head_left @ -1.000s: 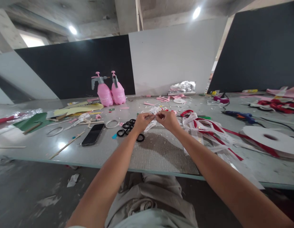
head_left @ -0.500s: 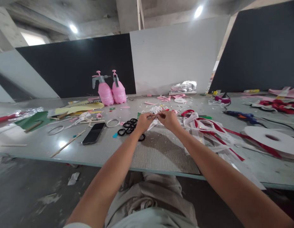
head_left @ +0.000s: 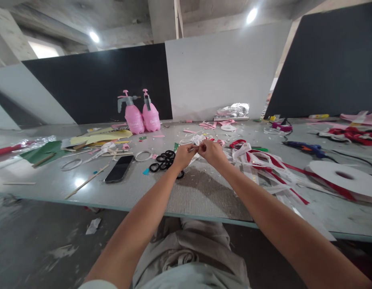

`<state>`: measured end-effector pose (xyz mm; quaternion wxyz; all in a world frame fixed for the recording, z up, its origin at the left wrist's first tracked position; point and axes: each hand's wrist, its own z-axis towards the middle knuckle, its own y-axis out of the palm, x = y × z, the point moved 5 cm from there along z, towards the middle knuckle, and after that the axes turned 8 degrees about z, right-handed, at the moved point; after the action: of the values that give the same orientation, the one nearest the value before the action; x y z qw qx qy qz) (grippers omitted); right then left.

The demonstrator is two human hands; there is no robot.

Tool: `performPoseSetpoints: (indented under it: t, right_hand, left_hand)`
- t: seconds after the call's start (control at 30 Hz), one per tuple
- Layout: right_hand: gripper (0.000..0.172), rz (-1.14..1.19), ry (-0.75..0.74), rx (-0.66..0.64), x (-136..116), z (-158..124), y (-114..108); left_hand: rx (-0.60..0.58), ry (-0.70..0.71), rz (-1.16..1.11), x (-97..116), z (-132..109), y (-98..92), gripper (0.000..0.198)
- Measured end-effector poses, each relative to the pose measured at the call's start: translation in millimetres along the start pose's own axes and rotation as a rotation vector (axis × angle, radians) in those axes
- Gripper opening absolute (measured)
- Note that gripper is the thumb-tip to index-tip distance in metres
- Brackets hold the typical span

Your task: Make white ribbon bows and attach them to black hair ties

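Right of phone point(head_left: 119, 169), L hand point(head_left: 184, 155) & R hand point(head_left: 213, 153) meet, fingertips bunched tog.; can't tell if either grips white ribbon point(head_left: 198, 139), also R of phone. Black rings point(head_left: 164, 161) lie nearer phone; pink sprayers point(head_left: 134, 120) stand behind it.

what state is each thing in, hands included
left hand: fingers curled, grip too small to tell
right hand: fingers curled, close beside the left, grip unclear
phone: flat, screen dark
spray bottles: upright, side by side
black rings: loosely heaped
ribbons: loose, tangled
spool: lying flat
glue gun: lying down
foil: crumpled
lights: lit
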<state>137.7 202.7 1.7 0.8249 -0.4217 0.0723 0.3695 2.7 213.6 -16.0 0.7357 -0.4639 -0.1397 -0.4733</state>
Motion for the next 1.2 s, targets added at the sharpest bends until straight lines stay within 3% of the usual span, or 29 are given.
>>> performPoseSetpoints:
  t: [0.33,0.43,0.53,0.63,0.8,0.9,1.03,1.2]
  right_hand:
    - [0.009,-0.042,-0.066,-0.044,-2,8,-4]
    - [0.007,-0.051,-0.018,-0.007,16,10,-12]
    - [0.003,-0.067,0.16,0.106,49,7,-32]
    - [0.013,-0.016,0.207,0.209,59,4,-47]
    - [0.026,0.082,0.113,0.168,28,4,-37]
    - [0.018,0.174,0.067,0.126,14,3,-27]
    - [0.021,0.282,-0.012,0.106,7,0,-21]
    - [0.021,0.233,-0.011,0.037,3,-2,-13]
  left_hand:
    - [0.025,-0.005,-0.074,-3,4,5.1,0.029]
    - [0.043,-0.016,-0.081,-4,4,3.6,0.028]
    - [0.076,-0.048,-0.128,-9,4,-4.4,0.03]
    - [0.103,-0.09,-0.179,-13,4,-11.1,0.032]
    - [0.126,-0.092,-0.186,-13,4,-10.9,0.032]
    - [0.12,-0.087,-0.191,-12,4,-8.8,0.03]
    - [0.099,-0.053,-0.22,-9,4,-7.6,0.031]
    - [0.068,-0.032,-0.204,-4,3,-5.8,0.033]
